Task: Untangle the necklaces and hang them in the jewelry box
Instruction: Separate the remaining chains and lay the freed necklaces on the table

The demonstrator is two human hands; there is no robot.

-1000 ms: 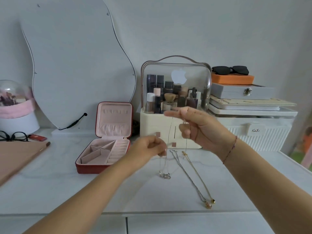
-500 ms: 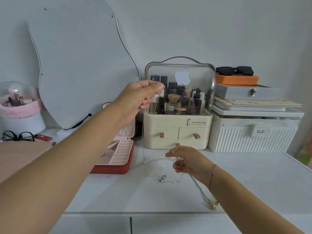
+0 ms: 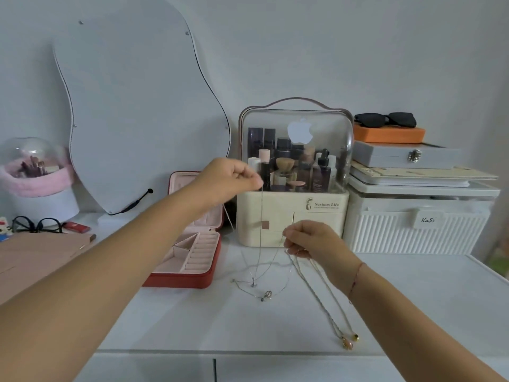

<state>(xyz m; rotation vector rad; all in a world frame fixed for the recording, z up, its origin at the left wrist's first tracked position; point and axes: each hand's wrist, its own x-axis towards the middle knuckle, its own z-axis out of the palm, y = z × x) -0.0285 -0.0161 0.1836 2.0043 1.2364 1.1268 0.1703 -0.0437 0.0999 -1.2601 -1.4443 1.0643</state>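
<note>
Thin silver chain [image 3: 261,230] hangs taut from the left hand [image 3: 234,179], dips to a small pendant just over the worktop [image 3: 192,321], then climbs to the right hand [image 3: 311,239]. A 2nd silver strand [image 3: 286,282] with its own pendant lies looped on the worktop below, crossing the 1st (exact knot point too fine to tell).

Left fingers are pinched on the chain top, hand raised in front of the cosmetics organizer [image 3: 292,216]. Right fingers are curled, gripping the bunch of chains low, near the worktop. My read: high hand lifts 1 strand clear, low hand anchors the rest, so the tangle opens under the chain's own weight.

2 thicker gold-toned necklaces [image 3: 325,312] trail from the right hand toward the front edge, side by side, pendants touching or nearly so. They look laid straight to stay out of the silver mess.

Jewelry box [image 3: 179,281], red, sits open just left of the chains, lid upright, pink tray showing no necklace. Nothing hung yet, so the task looks early.

Wavy mirror [image 3: 137,106] leans on the wall behind.
</note>
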